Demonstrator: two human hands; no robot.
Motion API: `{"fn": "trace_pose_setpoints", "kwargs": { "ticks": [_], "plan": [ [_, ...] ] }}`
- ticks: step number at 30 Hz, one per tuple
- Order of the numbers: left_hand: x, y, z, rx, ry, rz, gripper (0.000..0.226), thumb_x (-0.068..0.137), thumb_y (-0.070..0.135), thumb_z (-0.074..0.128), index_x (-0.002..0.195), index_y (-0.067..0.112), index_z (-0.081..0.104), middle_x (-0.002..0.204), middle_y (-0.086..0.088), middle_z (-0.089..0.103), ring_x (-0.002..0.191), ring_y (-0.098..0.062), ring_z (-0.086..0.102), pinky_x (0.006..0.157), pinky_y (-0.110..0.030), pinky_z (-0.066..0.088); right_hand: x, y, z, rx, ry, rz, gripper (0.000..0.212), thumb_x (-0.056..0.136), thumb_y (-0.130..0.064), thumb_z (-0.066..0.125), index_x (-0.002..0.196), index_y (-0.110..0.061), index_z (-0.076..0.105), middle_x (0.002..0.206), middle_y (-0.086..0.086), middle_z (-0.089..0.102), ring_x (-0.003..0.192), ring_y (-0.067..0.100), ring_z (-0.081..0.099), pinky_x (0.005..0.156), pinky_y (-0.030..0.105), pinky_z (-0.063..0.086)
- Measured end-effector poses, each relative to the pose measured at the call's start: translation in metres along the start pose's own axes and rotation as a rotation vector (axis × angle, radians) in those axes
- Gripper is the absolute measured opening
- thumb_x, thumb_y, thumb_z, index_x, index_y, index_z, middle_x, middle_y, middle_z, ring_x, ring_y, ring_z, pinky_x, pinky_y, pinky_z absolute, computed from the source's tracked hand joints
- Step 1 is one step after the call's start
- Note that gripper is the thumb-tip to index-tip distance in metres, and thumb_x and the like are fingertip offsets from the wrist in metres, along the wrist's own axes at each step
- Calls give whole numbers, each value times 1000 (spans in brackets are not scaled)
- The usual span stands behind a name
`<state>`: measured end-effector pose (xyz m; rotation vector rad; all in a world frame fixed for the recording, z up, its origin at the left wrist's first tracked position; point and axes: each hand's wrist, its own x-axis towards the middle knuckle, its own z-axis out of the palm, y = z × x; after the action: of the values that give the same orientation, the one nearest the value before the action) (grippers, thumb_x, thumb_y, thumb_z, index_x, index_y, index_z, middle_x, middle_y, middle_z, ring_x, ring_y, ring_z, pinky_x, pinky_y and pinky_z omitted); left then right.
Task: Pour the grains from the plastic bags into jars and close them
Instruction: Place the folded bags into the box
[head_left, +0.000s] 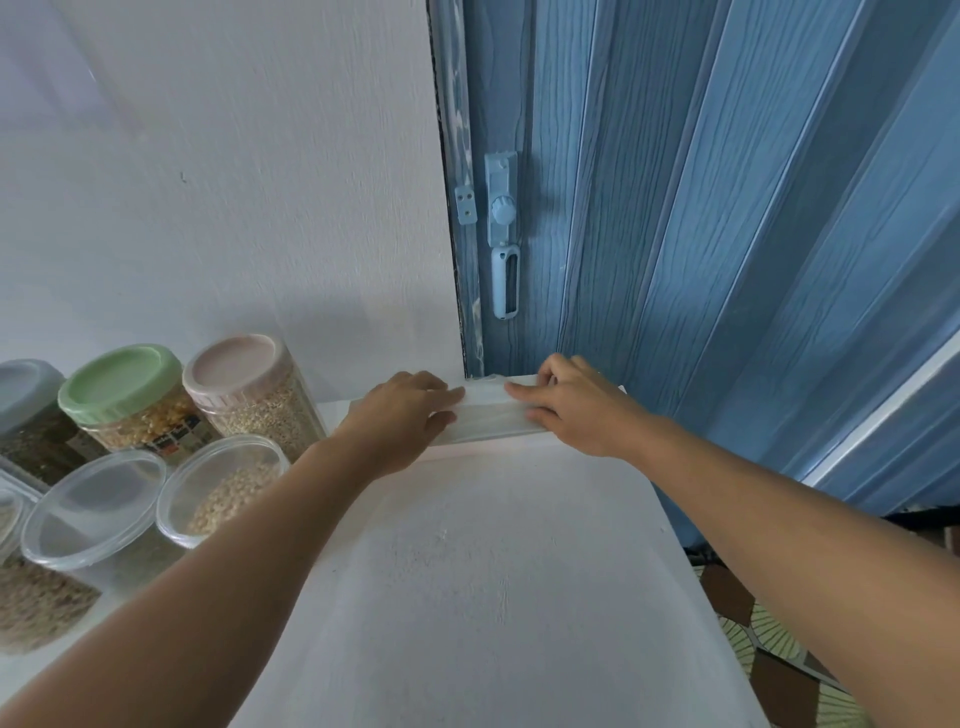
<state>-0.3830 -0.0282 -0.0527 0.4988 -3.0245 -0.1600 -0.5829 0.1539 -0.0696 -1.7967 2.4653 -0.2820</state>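
A folded, empty whitish plastic bag (488, 415) lies flat at the far edge of the white table (493, 571). My left hand (400, 421) holds its left end, fingers on top and thumb at the front edge. My right hand (576, 405) pinches its right end the same way. Closed jars of grain stand at the left: one with a green lid (122, 384), one with a pink lid (236, 371) and one with a grey lid (26, 389). Two jars with clear lids (93, 506) (223, 483) stand nearer to me.
A white wall rises behind the table. A blue folding door (727, 208) with a latch stands at the back right, close to the bag. The table's right edge drops to a patterned floor (769, 639).
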Motion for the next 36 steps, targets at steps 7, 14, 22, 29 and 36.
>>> {"fn": "trace_pose_setpoints", "kwargs": {
  "ticks": [7,14,22,29,36],
  "plan": [
    [3,-1,6,-67,-133,-71,45,109,38,49,153,30,51,154,1,49,139,-22,42,105,-31,34,12,-4,-10,28,-248,109,46,110,-41,39,155,-52,36,125,-5,43,124,21,35,103,38,36],
    [-16,-10,6,-20,112,21,49,104,38,61,151,28,54,159,-5,48,149,-31,39,119,-49,33,-1,2,-14,71,-4,38,53,100,-33,65,150,-37,47,125,-3,48,120,20,42,99,42,45],
    [-11,-4,3,20,-281,-70,51,112,50,27,162,40,28,171,13,17,160,-18,13,125,-40,19,-12,8,1,124,42,31,20,103,-39,58,117,-35,71,106,-8,58,101,17,57,87,46,53],
    [-3,-4,-3,19,-407,-63,48,115,43,27,163,39,26,173,10,14,160,-20,14,124,-34,14,-6,13,3,143,-23,79,29,103,-44,58,108,-22,75,103,-5,60,101,18,59,88,44,54],
    [-11,-16,-1,-174,-226,-135,52,102,58,51,151,40,50,167,13,30,156,-20,29,125,-44,25,-15,15,1,44,-10,63,36,107,-44,50,138,-33,65,147,-9,55,137,19,48,106,42,47]
  ]
}}
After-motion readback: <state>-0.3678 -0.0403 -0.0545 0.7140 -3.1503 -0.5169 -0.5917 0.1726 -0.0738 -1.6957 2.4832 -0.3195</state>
